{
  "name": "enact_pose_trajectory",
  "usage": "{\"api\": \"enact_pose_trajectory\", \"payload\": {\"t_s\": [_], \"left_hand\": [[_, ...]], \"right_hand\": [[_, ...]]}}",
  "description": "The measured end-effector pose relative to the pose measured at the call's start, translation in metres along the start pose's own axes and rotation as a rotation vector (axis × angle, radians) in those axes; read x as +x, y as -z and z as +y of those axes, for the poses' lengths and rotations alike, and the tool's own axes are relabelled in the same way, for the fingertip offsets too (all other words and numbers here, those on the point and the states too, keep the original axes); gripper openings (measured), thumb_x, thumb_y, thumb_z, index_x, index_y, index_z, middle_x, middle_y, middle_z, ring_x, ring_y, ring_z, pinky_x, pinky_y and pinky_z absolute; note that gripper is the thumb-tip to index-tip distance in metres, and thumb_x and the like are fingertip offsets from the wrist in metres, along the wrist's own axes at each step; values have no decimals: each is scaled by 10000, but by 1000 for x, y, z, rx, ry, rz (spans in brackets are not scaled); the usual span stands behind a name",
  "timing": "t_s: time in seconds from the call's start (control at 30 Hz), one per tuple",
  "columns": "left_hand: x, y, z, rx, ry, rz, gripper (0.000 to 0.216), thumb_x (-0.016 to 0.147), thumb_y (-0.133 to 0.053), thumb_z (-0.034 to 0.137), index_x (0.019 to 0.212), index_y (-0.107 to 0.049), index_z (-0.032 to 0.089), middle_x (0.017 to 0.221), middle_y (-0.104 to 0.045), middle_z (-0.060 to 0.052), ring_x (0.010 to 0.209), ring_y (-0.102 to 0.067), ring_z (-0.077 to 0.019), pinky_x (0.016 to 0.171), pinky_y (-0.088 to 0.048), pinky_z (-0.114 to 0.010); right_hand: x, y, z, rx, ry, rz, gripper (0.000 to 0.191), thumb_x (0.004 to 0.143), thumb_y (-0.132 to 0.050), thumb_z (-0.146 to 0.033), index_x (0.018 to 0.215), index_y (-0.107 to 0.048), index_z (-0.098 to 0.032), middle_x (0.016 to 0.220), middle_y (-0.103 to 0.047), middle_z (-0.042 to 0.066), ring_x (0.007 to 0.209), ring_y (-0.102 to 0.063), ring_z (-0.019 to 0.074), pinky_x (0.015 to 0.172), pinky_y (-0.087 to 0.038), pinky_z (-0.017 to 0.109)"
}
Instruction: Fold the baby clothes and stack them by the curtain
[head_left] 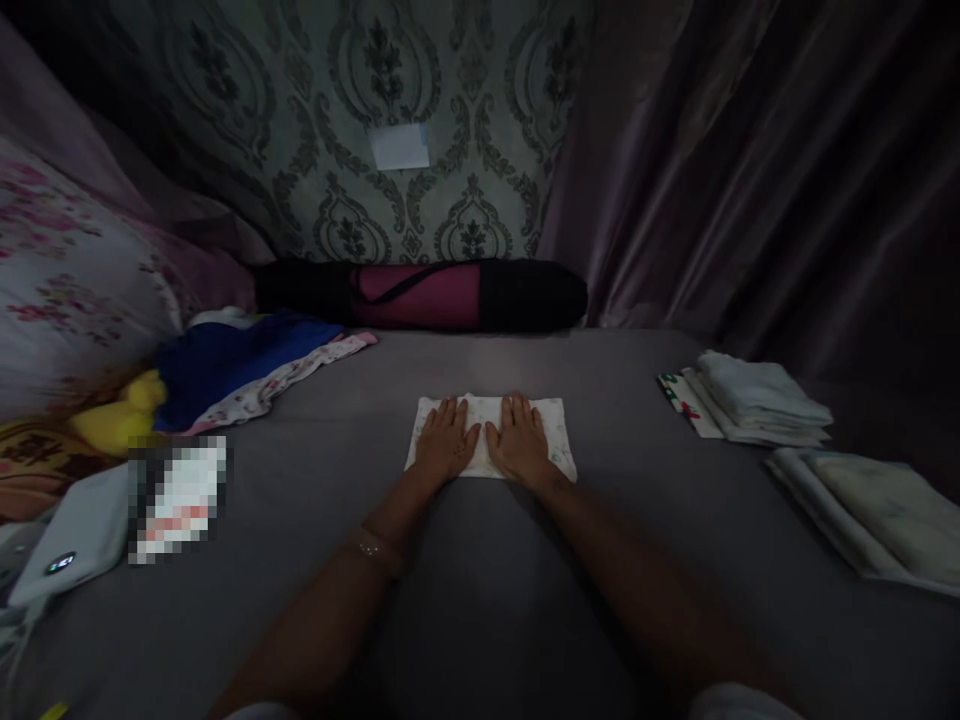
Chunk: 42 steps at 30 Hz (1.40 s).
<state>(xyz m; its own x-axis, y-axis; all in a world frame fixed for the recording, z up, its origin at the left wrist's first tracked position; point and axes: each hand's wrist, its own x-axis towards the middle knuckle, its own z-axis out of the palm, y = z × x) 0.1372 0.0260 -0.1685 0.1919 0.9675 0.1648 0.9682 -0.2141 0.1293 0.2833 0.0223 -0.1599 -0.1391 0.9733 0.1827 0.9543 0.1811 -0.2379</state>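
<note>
A white cloth (486, 465) with a faint print lies folded into a rectangle on the grey sheet (480, 365). My left hand (448, 440) rests flat on its left half, palm down. On the right half, my right hand (517, 440) presses flat in the same way. Both hands have their fingers stretched forward and thumbs pointing toward each other, with a small gap between them. Neither hand grips anything. The cloth's corners show on both sides of the hands.
To the right lie a stack of folded cloths (765, 395) and another folded cloth pile (877, 510). A power bank (79, 535), a yellow plush toy (124, 415) and a blue cloth (232, 360) are at left. A long black-and-pink bag (427, 295) lies along the wall.
</note>
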Motion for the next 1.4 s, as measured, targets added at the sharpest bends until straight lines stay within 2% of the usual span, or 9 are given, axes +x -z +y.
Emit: {"api": "enact_pose_trajectory", "payload": {"t_s": [0.13, 0.23, 0.33, 0.43, 0.53, 0.83, 1.17, 1.27, 1.4], "left_hand": [[1, 4, -7, -51, -23, -46, 602, 948, -295, 457, 1409, -364, 76, 1495, -322, -194, 1396, -271, -294, 1126, -227, -447], [-1, 8, -22, -112, -25, -16, 560, 952, -292, 420, 1375, -410, 72, 1465, -378, -194, 1368, -334, -275, 1115, -268, -414], [-3, 8, -39, -140, -16, 109, 492, 950, -283, 332, 1342, -447, 85, 1420, -445, -182, 1329, -396, -257, 1101, -300, -402], [-5, 5, -43, -136, -37, 125, 460, 942, -299, 287, 1323, -465, 88, 1403, -465, -183, 1319, -409, -256, 1099, -305, -405], [-5, 5, -32, -105, -61, 63, 463, 948, -285, 265, 1344, -446, 88, 1419, -450, -180, 1338, -384, -264, 1104, -292, -428], [1, 17, 15, -45, -133, -28, 535, 963, -261, 379, 1409, -378, 109, 1487, -356, -156, 1394, -285, -261, 1140, -212, -448], [4, 12, 10, -102, -108, -109, 569, 965, -247, 435, 1420, -364, 115, 1519, -296, -139, 1411, -244, -258, 1140, -210, -447], [-1, 21, 8, -87, -80, -30, 516, 967, -260, 368, 1367, -433, 92, 1465, -395, -161, 1373, -331, -246, 1130, -239, -415], [-9, 24, 7, 14, -24, 79, 485, 967, -254, 334, 1295, -515, 88, 1397, -479, -175, 1325, -399, -275, 1126, -227, -449]], "right_hand": [[4, 8, 10, 23, 49, -43, 605, 952, -326, -403, 1414, -356, -14, 1493, -301, 218, 1391, -237, 309, 1119, -163, 444], [8, 25, 33, 95, 51, 54, 493, 980, -237, -346, 1318, -495, -94, 1368, -493, 168, 1286, -416, 239, 1066, -278, 357], [9, 40, 60, 110, -194, 168, 431, 973, -251, -322, 1137, -601, -130, 1142, -624, 156, 1098, -557, 225, 946, -380, 327], [10, 43, 76, 127, -421, 99, 369, 945, -361, -377, 1034, -616, -125, 1025, -652, 166, 978, -612, 235, 829, -425, 319], [11, 39, 75, 157, -486, 29, 318, 935, -407, -380, 1033, -590, -139, 998, -666, 156, 940, -632, 230, 772, -430, 308], [-1, 44, 60, 114, -457, 54, 316, 989, -279, -344, 1120, -488, -146, 976, -673, 155, 928, -652, 261, 784, -434, 367], [7, 52, 68, 41, -482, -53, 342, 979, -289, -284, 1087, -556, -98, 958, -672, 203, 918, -661, 265, 760, -453, 338], [5, 57, 61, -68, -387, -43, 295, 938, -334, -165, 1117, -556, -92, 1056, -641, 215, 982, -636, 268, 778, -454, 326], [-9, 45, 32, -133, -50, 0, 386, 921, -314, -128, 1242, -523, -79, 1295, -534, 211, 1204, -497, 278, 968, -380, 370]]}}
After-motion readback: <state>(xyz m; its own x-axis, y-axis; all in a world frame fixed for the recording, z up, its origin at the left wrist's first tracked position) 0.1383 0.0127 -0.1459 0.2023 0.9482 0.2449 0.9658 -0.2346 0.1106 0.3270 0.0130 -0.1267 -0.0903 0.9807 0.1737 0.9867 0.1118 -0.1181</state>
